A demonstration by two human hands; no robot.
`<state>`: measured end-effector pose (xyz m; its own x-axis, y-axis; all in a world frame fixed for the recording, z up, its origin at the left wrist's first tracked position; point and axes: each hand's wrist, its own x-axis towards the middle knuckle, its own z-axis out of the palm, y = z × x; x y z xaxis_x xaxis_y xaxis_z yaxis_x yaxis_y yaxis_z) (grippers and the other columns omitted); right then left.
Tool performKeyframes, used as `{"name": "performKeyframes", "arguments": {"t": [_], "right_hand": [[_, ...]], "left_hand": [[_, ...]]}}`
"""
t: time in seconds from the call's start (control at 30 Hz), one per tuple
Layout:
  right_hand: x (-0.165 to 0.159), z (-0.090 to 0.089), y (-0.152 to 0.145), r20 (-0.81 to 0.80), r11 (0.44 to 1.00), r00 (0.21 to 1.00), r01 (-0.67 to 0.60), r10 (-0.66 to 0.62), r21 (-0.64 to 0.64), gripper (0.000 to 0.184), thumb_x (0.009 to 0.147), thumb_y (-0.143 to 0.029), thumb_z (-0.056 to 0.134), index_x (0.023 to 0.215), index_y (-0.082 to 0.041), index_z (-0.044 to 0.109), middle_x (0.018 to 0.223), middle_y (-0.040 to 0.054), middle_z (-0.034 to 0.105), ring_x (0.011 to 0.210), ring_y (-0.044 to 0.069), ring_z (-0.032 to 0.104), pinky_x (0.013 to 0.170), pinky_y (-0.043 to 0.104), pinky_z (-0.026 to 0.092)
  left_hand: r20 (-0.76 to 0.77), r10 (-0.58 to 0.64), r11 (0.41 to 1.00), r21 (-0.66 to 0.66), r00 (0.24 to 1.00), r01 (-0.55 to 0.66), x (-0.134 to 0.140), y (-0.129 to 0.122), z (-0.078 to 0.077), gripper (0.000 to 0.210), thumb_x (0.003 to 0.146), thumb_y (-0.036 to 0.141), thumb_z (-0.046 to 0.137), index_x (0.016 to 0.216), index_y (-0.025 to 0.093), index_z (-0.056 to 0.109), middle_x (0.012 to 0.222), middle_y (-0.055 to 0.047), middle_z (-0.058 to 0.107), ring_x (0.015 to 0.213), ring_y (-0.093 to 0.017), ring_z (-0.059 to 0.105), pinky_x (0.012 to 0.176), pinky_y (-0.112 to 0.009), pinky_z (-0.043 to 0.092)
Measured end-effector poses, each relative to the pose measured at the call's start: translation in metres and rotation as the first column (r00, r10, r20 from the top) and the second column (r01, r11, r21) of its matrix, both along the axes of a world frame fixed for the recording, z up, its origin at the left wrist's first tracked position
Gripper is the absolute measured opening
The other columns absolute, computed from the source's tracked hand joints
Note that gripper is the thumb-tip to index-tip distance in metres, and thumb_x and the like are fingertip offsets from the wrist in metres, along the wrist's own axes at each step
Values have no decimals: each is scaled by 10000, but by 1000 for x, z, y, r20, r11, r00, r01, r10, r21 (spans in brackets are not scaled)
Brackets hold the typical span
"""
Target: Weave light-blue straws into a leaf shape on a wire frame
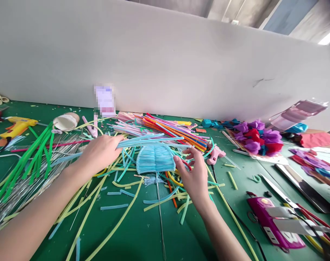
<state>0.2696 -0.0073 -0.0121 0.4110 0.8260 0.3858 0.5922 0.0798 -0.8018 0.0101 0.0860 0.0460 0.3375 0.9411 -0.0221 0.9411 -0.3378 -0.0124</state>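
My left hand (106,150) is closed around one end of a bundle of light blue pipe cleaners (154,140), which stretches to the right. My right hand (194,172) is at the bundle's other end, thumb and fingers apart, with the fingertips close to or touching the tips. A red curved piece (187,165) shows between thumb and fingers; whether the hand touches it is unclear. Below the bundle lies a blue fan-shaped piece made of pipe cleaners (155,159), on a thin wire stem (159,214) pointing toward me.
Coloured pipe cleaners (172,130) lie piled behind. Yellow (17,127) and pink glue guns (216,154), green strips (40,156) and wires are around. At right are scissors (279,192), a dark blade (303,188), a magenta power strip (273,221) and purple-red flowers (255,137). A white panel (165,65) stands behind.
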Motion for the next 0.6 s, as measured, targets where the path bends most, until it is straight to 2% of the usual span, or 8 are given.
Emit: {"name": "performKeyframes", "arguments": {"t": [0.03,0.1,0.17,0.27,0.4,0.47,0.53,0.6], "right_hand": [[-4,3,-1,-211,997,974,-81,78,-7,516,841,-561,609,1235,-234,548,1022,71,650,853,221,570,740,360,475],[-11,9,-3,-564,976,804,-219,188,14,474,883,-609,521,1180,-240,550,897,27,647,677,156,547,608,286,453],[-15,11,-4,-730,961,645,-271,227,58,410,893,-608,515,1001,-221,602,759,-7,607,583,118,491,540,245,412],[-16,10,-3,-800,965,557,-243,223,100,323,846,-501,658,764,-193,601,686,-24,575,554,85,458,521,209,398],[-15,6,-1,-851,965,489,-250,194,76,258,793,-422,741,800,-175,665,725,-5,644,577,79,528,543,194,448],[-17,6,-2,-862,954,467,-294,196,57,273,780,-418,754,867,-166,698,768,18,687,624,95,590,589,204,489],[-19,6,-2,-864,944,460,-327,204,49,299,775,-414,761,931,-164,709,844,45,724,700,121,648,648,222,521],[-18,9,-3,-860,950,470,-307,197,50,315,769,-405,769,965,-165,711,906,62,738,745,134,671,663,227,530]], "left_hand": [[-3,-17,1000,8,1000,17,1,0,-1,377,857,260,465,1198,206,617,974,-124,759,884,-329,703,637,-342,461],[-13,-58,998,33,998,59,2,-1,-3,352,840,247,485,1163,215,621,934,-110,758,845,-324,706,611,-334,444],[-31,-94,994,50,995,95,2,-1,-5,289,830,245,498,1088,223,626,885,-96,752,799,-315,706,569,-322,417],[-53,-127,990,53,990,130,4,-3,-7,163,821,256,520,951,227,613,834,-84,736,774,-302,701,525,-310,374],[-47,-174,983,49,984,177,9,-7,-10,91,842,300,556,894,235,592,808,-65,725,771,-304,701,525,-309,355],[-18,-200,979,26,980,201,12,-9,-12,155,878,372,551,931,231,590,792,-61,718,743,-296,699,524,-305,357],[38,-233,972,-9,972,234,15,-11,-13,320,905,509,509,1015,217,582,785,-66,711,717,-289,695,529,-301,372],[101,-254,966,-32,962,258,15,-10,-15,500,890,645,442,1082,201,568,805,-80,713,731,-294,692,544,-302,392]]}}
